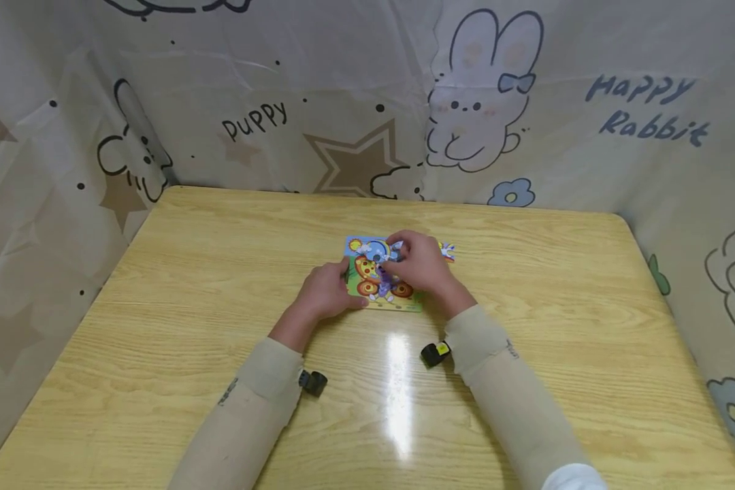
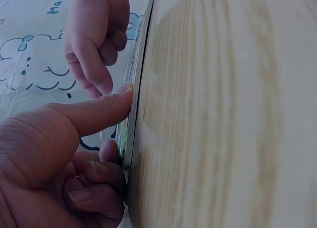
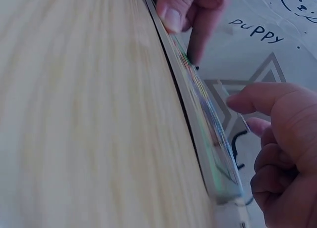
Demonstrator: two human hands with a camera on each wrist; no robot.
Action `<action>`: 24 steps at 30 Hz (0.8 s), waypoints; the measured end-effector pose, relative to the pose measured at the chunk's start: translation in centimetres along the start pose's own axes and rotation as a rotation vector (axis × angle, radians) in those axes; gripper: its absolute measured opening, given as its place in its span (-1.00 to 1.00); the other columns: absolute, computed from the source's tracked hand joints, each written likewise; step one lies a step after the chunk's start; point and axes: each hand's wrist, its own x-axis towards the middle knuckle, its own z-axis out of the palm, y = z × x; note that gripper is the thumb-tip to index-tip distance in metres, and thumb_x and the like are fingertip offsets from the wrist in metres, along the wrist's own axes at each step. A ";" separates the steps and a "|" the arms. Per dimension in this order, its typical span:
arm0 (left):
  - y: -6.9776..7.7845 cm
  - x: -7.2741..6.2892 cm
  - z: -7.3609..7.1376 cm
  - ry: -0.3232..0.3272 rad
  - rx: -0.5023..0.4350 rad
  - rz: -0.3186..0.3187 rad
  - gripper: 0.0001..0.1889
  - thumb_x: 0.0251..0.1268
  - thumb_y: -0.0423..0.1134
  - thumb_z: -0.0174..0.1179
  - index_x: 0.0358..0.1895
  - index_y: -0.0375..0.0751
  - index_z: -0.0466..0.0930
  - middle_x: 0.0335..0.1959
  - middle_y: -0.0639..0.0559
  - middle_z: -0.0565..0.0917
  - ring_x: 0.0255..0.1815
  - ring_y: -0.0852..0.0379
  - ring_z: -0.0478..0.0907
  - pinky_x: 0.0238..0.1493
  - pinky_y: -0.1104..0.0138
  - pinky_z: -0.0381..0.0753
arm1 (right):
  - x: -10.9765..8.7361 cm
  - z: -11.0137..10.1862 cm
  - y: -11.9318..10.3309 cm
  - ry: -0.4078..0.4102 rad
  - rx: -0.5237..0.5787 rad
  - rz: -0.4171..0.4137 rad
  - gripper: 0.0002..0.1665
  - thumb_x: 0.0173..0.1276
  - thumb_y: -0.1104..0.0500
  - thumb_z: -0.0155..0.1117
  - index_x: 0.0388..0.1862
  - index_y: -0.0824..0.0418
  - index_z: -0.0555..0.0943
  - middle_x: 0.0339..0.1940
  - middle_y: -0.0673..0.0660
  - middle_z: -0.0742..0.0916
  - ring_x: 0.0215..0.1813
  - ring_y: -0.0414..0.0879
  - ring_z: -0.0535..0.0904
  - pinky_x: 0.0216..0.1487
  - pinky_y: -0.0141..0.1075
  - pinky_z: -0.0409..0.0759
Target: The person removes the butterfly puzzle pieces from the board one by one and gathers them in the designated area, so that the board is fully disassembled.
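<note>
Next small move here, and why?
Probably lower the right hand to bring its pinched thin piece onto the picture board: the right wrist view shows the piece above the board, not touching, and the left hand grips the board's left side, which should steady it.

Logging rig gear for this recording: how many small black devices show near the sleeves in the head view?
2: one device beside the left sleeve, a second device beside the right sleeve. The arms could hide others.
</note>
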 end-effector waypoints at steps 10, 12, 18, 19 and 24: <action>0.1 0.0 0.0 0.005 0.009 0.002 0.05 0.03 -0.02 0.56 0.52 -0.38 0.16 -0.28 -0.12 0.58 -0.14 -0.05 0.47 0.06 0.11 0.46 | -1.1 -2.4 1.4 0.018 0.005 0.019 -0.55 0.21 0.15 0.51 0.07 0.17 0.62 -0.68 0.02 0.31 -0.61 -0.10 0.21 -0.44 -0.20 0.28; 0.1 0.0 0.0 0.008 0.015 0.007 0.06 0.03 -0.02 0.56 0.52 -0.39 0.16 -0.29 -0.13 0.57 -0.15 -0.05 0.47 0.05 0.11 0.46 | -1.5 -2.9 1.7 0.024 0.017 0.025 -0.55 0.20 0.16 0.52 0.06 0.17 0.63 -0.67 0.02 0.31 -0.59 -0.09 0.21 -0.44 -0.19 0.27; 0.3 -0.2 -0.1 0.000 0.002 -0.006 0.06 0.04 -0.03 0.56 0.53 -0.38 0.14 -0.40 -0.09 0.52 -0.30 -0.02 0.44 -0.16 0.17 0.43 | -2.4 -4.4 2.7 0.048 0.026 0.009 -0.56 0.17 0.18 0.55 0.03 0.18 0.65 -0.64 0.04 0.32 -0.56 -0.06 0.22 -0.39 -0.17 0.27; 0.3 -0.2 -0.1 0.000 0.000 -0.007 0.06 0.04 -0.03 0.56 0.53 -0.38 0.14 -0.41 -0.09 0.51 -0.31 -0.02 0.44 -0.18 0.18 0.42 | -2.6 -4.6 2.8 0.050 0.023 0.007 -0.56 0.18 0.19 0.54 0.03 0.19 0.64 -0.64 0.05 0.32 -0.55 -0.05 0.22 -0.38 -0.17 0.27; 0.3 -0.2 0.0 0.002 -0.001 -0.006 0.06 0.04 -0.03 0.56 0.53 -0.38 0.14 -0.39 -0.08 0.52 -0.31 -0.01 0.44 -0.18 0.19 0.43 | -3.4 -5.6 3.7 0.075 0.017 0.017 -0.58 0.18 0.18 0.53 0.03 0.18 0.65 -0.65 0.04 0.32 -0.54 -0.05 0.24 -0.33 -0.17 0.31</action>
